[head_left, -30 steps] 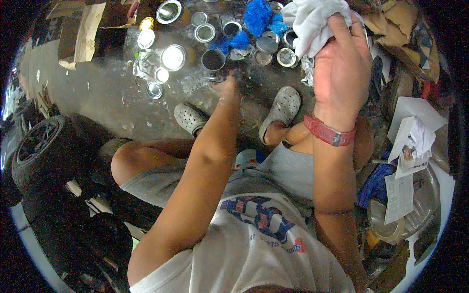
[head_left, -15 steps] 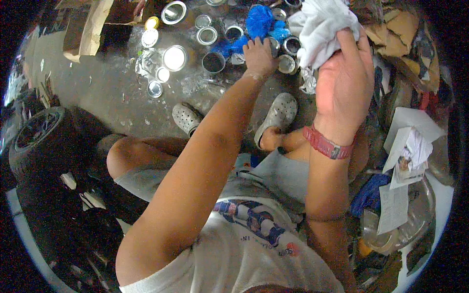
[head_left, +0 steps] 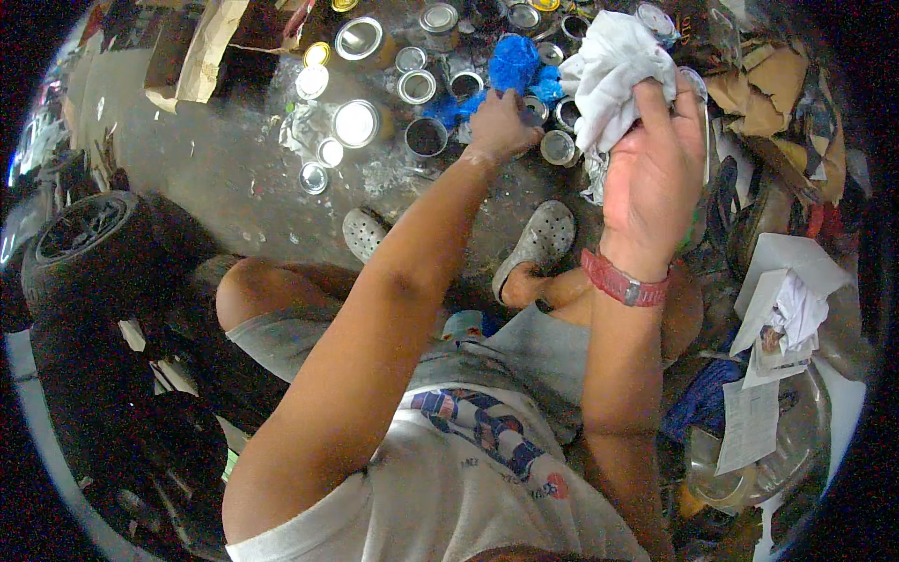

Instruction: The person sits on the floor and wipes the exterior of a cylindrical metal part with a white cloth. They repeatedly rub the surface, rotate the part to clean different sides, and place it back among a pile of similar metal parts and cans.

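Overhead, the right hand [head_left: 651, 178] grips a white rag [head_left: 613, 70] bunched in its fingers; the left hand [head_left: 499, 126] curls beside a blue cloth [head_left: 515, 64], grip unclear. Open paint tins [head_left: 426, 138] crowd the floor [head_left: 215, 169] around both hands.

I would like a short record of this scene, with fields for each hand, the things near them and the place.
left hand: reaching down among the cans, at a blue rag
right hand: raised, gripping a white cloth
wrist: red band on the right arm
floor: grey, stained, with open and lidded round cans
posture: seated, grey clog on one foot
left side: black tyre
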The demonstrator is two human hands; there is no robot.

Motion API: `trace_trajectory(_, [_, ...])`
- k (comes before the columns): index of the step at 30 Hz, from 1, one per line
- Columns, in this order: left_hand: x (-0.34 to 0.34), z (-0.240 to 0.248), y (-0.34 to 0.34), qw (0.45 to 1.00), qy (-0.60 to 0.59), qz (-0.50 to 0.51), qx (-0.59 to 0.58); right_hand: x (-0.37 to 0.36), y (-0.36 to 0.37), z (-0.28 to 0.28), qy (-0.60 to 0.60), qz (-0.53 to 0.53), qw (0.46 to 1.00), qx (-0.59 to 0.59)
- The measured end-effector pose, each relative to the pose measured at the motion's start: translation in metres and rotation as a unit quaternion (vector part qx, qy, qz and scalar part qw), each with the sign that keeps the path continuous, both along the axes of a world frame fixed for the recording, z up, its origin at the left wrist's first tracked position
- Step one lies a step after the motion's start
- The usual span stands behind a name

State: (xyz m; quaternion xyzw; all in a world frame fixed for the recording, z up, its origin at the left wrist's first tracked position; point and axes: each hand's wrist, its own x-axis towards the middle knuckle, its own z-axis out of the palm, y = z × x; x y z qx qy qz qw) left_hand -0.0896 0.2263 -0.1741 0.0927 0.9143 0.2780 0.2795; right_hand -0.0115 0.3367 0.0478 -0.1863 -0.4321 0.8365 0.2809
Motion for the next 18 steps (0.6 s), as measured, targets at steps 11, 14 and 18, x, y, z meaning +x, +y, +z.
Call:
trace_trajectory(11, [0.031, 0.116, -0.140, 0.574, -0.356, 0.258, 0.691, 0.001, -0.037, -0.019, -0.095, 0.190, 0.909, 0.358])
trace_trajectory(14, [0.039, 0.153, -0.142, 0.643, -0.269, 0.225, 0.681, 0.012, -0.065, -0.006, -0.105, 0.232, 0.806, 0.535])
trace_trajectory(18, [0.045, 0.162, -0.158, 0.709, -0.266, 0.187, 0.625, 0.022, -0.082, -0.006, -0.075, 0.280, 0.772, 0.566])
